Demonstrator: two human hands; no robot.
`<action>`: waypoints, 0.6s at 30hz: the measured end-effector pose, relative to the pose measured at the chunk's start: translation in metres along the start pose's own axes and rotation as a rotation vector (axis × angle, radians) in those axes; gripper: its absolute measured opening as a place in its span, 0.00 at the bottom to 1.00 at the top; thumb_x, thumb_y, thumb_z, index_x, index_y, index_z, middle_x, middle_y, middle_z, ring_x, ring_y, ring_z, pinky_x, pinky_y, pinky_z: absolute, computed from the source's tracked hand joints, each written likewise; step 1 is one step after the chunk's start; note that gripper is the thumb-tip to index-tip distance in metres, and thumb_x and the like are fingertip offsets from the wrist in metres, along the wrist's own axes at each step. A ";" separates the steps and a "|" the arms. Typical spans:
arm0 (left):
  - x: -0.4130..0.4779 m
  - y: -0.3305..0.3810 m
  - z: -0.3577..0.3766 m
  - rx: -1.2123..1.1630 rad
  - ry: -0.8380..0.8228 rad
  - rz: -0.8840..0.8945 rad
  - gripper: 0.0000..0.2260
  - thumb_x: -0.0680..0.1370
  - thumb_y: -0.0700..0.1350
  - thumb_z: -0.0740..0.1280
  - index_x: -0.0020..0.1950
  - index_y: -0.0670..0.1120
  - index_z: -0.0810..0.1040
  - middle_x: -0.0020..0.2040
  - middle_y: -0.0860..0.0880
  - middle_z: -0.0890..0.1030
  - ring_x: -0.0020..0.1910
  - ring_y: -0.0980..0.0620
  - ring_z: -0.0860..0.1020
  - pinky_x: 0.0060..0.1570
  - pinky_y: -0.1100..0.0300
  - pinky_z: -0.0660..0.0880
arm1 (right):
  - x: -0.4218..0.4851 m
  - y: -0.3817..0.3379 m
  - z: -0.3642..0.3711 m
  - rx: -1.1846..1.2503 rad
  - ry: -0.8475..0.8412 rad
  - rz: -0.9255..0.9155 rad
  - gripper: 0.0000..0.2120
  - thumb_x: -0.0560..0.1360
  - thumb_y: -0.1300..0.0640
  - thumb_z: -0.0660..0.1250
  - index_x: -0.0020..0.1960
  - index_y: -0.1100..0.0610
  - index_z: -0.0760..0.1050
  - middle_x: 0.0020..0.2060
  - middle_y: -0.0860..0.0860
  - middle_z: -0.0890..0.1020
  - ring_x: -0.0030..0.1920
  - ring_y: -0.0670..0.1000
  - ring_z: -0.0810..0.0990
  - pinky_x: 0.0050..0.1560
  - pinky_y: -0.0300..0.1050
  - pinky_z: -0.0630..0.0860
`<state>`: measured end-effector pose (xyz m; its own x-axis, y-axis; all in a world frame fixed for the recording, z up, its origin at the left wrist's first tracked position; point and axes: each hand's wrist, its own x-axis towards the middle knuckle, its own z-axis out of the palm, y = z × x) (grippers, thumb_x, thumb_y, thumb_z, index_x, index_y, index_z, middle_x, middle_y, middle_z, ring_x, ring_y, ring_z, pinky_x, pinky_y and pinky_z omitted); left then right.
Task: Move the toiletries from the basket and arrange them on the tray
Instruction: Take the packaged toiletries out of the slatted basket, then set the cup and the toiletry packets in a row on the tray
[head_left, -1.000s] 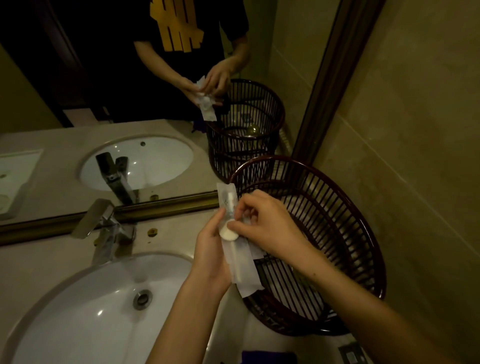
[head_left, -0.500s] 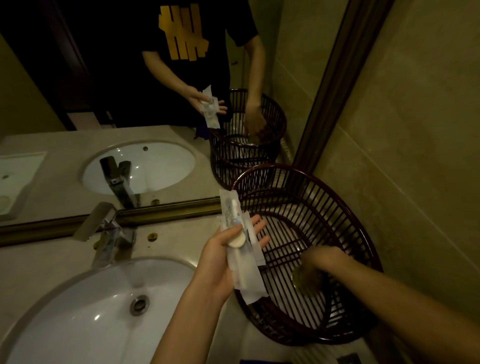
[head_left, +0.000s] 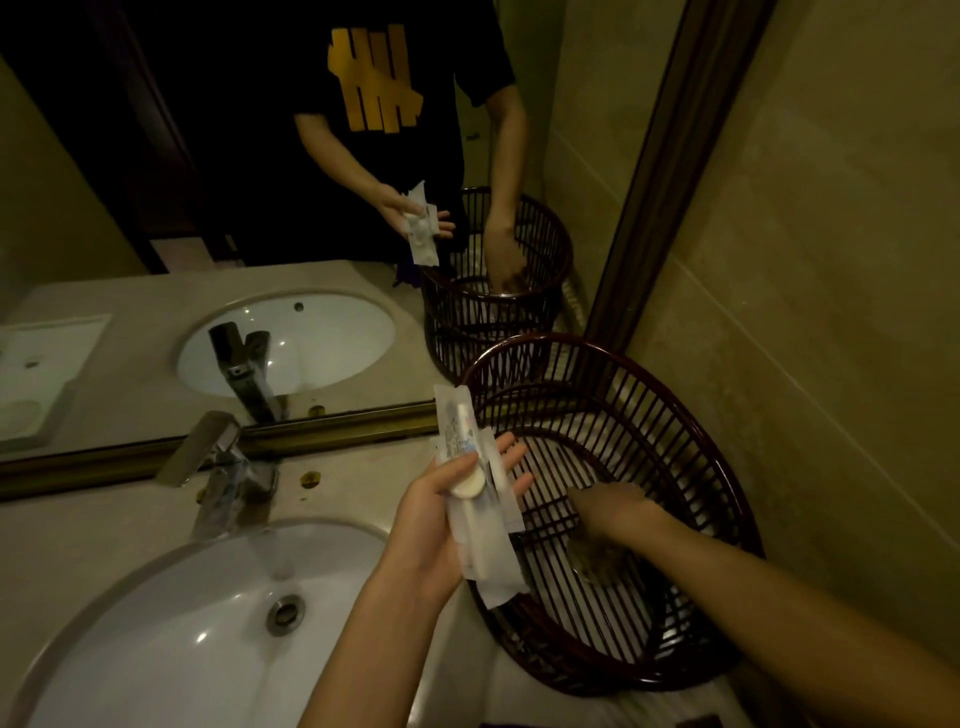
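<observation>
We see a small bundle of toiletries (head_left: 475, 499) resting in the left hand (head_left: 441, 525): long clear-wrapped sachets (one seems to hold a toothbrush) with a small round white item pinned on top by the thumb. The palm faces up, the fingers spread and loosely cradling the packets rather than squeezing them. This hand hangs over the counter, just at the near-left rim of the basket (head_left: 727, 483).

The right hand (head_left: 613, 512) reaches down inside the dark slatted basket, near its floor, over a dim roundish object (head_left: 597, 564). It is too blurred and shadowed for us to tell whether the fingers have closed on it.

The basket stands at the counter's right end, against the wall and the mirror (head_left: 208, 208). Left of it lie the white sink (head_left: 156, 639) and the tap (head_left: 218, 467).

We judge the task to be in its first half: several items are gathered out of the basket, at least one seems left inside, and nothing is arranged yet. No tray is clearly in view, so the placing step remains wholly undone.
</observation>
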<state>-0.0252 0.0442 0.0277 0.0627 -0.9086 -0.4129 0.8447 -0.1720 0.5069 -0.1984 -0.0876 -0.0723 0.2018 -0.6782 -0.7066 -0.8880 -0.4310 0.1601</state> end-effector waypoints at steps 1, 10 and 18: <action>0.000 0.000 0.000 0.001 -0.003 -0.003 0.24 0.83 0.36 0.57 0.79 0.44 0.61 0.67 0.35 0.79 0.64 0.39 0.80 0.57 0.45 0.81 | -0.001 0.000 -0.003 -0.001 -0.010 -0.008 0.31 0.77 0.49 0.69 0.77 0.51 0.62 0.72 0.56 0.71 0.70 0.59 0.72 0.67 0.56 0.71; -0.008 0.003 -0.008 -0.047 -0.003 -0.069 0.22 0.81 0.40 0.59 0.75 0.38 0.68 0.68 0.36 0.79 0.67 0.40 0.78 0.65 0.44 0.74 | -0.010 0.013 -0.032 0.446 0.366 -0.179 0.24 0.74 0.50 0.74 0.68 0.53 0.74 0.63 0.52 0.79 0.63 0.53 0.77 0.58 0.44 0.73; -0.058 0.049 -0.041 -0.096 -0.016 0.100 0.20 0.79 0.38 0.57 0.71 0.39 0.71 0.68 0.35 0.78 0.66 0.39 0.78 0.64 0.43 0.73 | -0.071 -0.028 -0.082 0.597 0.621 -0.338 0.26 0.74 0.56 0.75 0.70 0.51 0.74 0.62 0.54 0.78 0.63 0.54 0.77 0.60 0.44 0.74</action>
<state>0.0342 0.1043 0.0449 0.1416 -0.9256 -0.3511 0.8818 -0.0433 0.4697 -0.1540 -0.0763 0.0300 0.5210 -0.8440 -0.1274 -0.7727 -0.4029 -0.4906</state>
